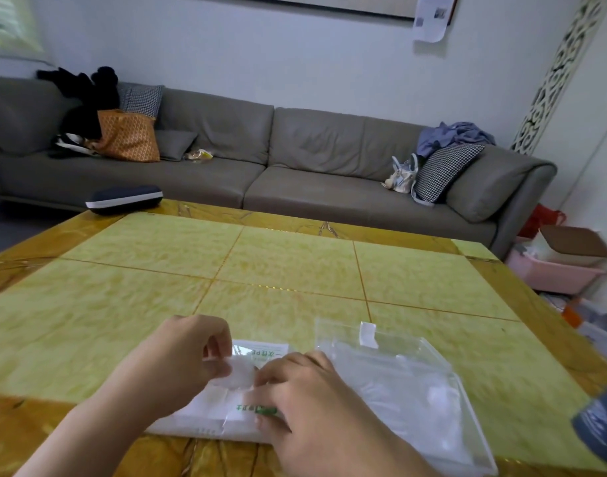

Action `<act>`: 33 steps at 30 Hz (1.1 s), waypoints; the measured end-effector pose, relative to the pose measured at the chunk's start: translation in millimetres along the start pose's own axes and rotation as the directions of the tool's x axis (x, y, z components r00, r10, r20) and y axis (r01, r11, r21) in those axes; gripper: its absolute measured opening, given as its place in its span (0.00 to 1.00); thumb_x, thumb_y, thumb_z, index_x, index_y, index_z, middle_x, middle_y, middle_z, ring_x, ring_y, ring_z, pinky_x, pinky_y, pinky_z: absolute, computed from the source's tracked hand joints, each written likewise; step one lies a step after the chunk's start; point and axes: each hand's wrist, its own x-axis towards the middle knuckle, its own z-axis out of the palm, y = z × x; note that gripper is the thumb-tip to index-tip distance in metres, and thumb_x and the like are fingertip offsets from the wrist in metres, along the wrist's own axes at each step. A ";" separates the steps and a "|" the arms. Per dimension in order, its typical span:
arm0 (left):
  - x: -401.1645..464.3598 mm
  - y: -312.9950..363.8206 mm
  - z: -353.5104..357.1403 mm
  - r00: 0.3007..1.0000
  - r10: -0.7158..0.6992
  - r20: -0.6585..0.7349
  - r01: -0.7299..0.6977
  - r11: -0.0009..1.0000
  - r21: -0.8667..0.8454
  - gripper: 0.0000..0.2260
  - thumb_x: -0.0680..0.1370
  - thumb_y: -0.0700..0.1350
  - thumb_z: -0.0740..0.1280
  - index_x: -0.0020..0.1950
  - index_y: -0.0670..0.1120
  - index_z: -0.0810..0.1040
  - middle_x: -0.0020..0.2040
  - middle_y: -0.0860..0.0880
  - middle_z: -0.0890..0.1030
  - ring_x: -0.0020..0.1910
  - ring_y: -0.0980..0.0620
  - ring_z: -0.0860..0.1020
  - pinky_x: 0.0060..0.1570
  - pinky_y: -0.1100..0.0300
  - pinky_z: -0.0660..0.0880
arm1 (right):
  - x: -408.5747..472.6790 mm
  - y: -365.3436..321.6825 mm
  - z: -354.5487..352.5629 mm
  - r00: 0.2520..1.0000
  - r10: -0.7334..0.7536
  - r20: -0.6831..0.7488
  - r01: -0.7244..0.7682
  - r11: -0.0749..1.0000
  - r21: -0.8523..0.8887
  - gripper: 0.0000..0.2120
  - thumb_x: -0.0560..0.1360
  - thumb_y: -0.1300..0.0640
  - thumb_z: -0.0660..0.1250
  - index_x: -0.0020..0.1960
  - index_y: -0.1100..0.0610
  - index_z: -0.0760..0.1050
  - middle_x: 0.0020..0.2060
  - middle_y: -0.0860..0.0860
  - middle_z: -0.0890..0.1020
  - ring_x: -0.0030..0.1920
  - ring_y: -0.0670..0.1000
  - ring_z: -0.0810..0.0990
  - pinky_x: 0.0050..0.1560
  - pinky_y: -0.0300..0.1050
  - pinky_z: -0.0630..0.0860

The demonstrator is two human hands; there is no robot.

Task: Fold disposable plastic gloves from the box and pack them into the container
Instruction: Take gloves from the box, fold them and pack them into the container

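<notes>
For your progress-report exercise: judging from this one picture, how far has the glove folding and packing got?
Early stage. Done: the clear container lies open beside the glove box, holding some filmy plastic, though I cannot tell if those are folded gloves. In hand: the left hand pinches a glove rising from the box while the right hand rests on the box. Left: folding and packing it.
</notes>
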 end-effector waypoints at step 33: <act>-2.8 18.1 -2.1 0.925 -0.012 -0.380 -0.123 0.936 -0.329 0.13 0.82 0.48 0.68 0.37 0.52 0.80 0.34 0.51 0.83 0.24 0.53 0.72 0.27 0.55 0.70 | 0.6 -3.7 -3.8 0.995 0.033 0.099 -0.023 0.994 -0.104 0.18 0.80 0.46 0.67 0.69 0.41 0.78 0.68 0.38 0.73 0.71 0.47 0.67 0.75 0.42 0.57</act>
